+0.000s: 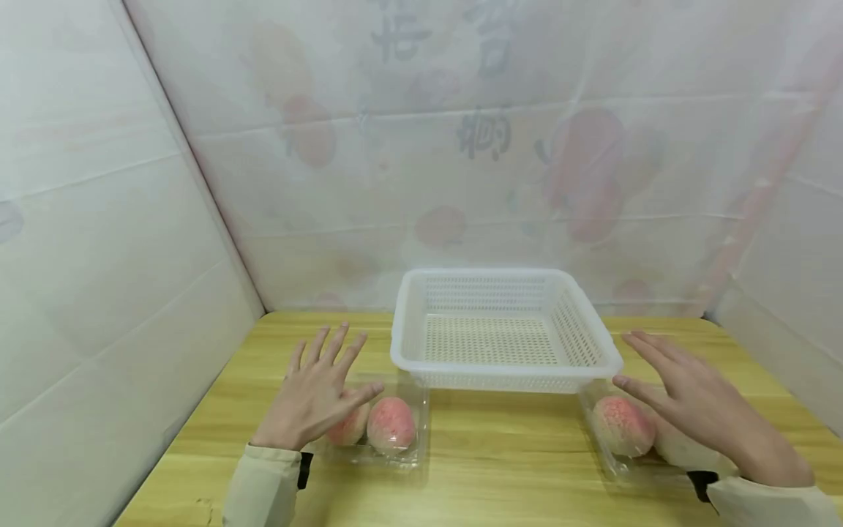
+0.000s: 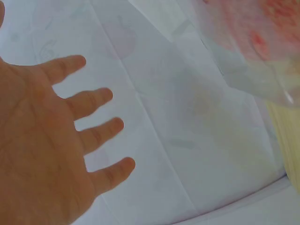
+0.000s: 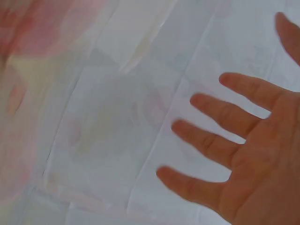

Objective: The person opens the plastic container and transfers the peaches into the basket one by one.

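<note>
In the head view my left hand [image 1: 312,399] is spread above a clear plastic tray [image 1: 421,439] on the left, partly covering it. Two pink peaches show in that tray, one of them a peach [image 1: 391,424] in plain sight. My right hand [image 1: 705,406] hovers with straight fingers over a second clear tray [image 1: 615,468]; a pink peach [image 1: 622,426] lies in it beside a paler round fruit [image 1: 681,446] half hidden by the hand. Both wrist views show bare palms with fingers extended, the left palm [image 2: 42,150] and the right palm [image 3: 267,164], holding nothing.
A white perforated plastic basket [image 1: 507,377] stands at the back middle of the wooden table [image 1: 500,461], between and behind the two trays. Printed white sheeting [image 1: 395,183] hangs behind the table and along both sides.
</note>
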